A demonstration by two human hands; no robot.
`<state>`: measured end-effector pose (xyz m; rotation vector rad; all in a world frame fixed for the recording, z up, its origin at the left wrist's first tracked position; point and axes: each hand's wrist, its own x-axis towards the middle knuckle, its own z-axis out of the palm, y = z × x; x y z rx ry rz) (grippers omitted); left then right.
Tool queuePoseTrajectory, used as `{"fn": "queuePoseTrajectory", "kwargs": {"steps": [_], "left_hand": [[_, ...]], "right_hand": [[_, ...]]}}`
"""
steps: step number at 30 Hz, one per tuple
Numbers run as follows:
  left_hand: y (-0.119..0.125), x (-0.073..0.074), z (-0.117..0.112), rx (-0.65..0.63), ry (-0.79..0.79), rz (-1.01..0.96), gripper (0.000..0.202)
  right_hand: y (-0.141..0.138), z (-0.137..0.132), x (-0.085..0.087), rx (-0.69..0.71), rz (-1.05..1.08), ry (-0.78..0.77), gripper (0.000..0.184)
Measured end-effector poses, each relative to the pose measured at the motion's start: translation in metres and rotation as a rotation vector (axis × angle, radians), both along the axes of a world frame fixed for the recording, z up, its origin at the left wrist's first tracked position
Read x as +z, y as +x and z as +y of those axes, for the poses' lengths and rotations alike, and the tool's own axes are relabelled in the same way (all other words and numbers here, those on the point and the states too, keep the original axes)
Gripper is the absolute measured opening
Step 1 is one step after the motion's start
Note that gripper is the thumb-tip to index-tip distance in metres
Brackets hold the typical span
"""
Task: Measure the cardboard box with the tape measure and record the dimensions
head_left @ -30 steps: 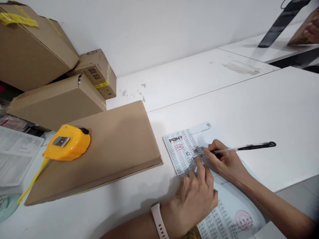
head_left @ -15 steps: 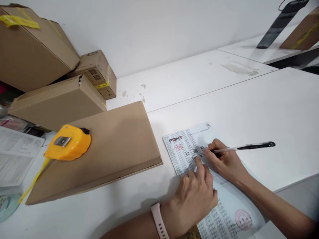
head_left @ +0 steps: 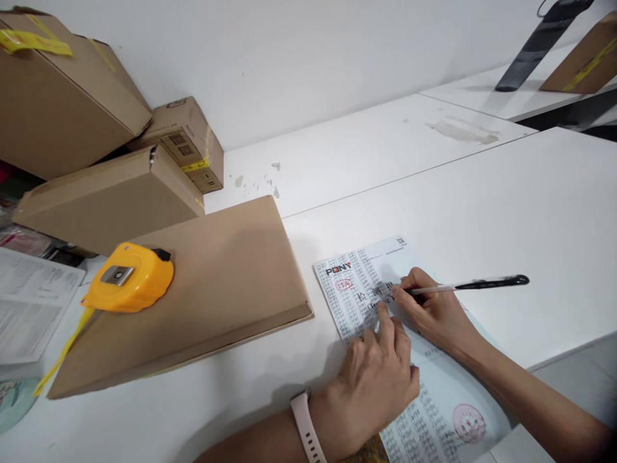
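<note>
A printed paper document [head_left: 349,308] with a logo and red stamps lies on the white table, covered with rows of small handwritten-looking marks. My right hand [head_left: 434,308] is closed round a black pen [head_left: 491,283] in a writing grip, its tip end down at the large printed characters and hidden by the fingers. Over the lower middle of the sheet rests my left hand [head_left: 378,376], a pale pink watch band on its wrist. Its index finger points up the page close to the right hand, the other fingers loosely bent, and it holds nothing.
A flat cardboard box [head_left: 231,276] lies left of the paper, a yellow tape measure [head_left: 130,276] on top. More cardboard boxes [head_left: 72,109] are stacked at the back left. Printed sheets [head_left: 33,308] lie at the far left. A dark bottle [head_left: 540,48] stands at the back right.
The whole view has shifted very slightly to the left. Both hands, the pen and the paper keep almost the same places relative to one another.
</note>
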<state>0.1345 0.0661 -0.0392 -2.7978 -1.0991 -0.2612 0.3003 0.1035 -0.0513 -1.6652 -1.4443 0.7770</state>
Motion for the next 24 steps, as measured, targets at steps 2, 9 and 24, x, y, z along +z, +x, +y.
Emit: {"fn": "queuePoseTrajectory", "kwargs": {"steps": [2,9,24], "left_hand": [[0.0001,-0.0001,0.0004,0.004,0.001,-0.001,0.058],[0.0000,-0.0010,-0.0006,0.011,0.022,-0.021,0.059],[-0.0002,-0.0025,-0.0016,-0.001,-0.008,0.012,0.059]], "right_hand": [[0.0004,-0.0004,-0.0002,0.004,0.007,0.003,0.028],[0.0037,-0.0009,-0.0041,0.024,0.004,-0.012,0.027],[0.0053,-0.0004,-0.0086,0.011,0.006,-0.008,0.025]]}}
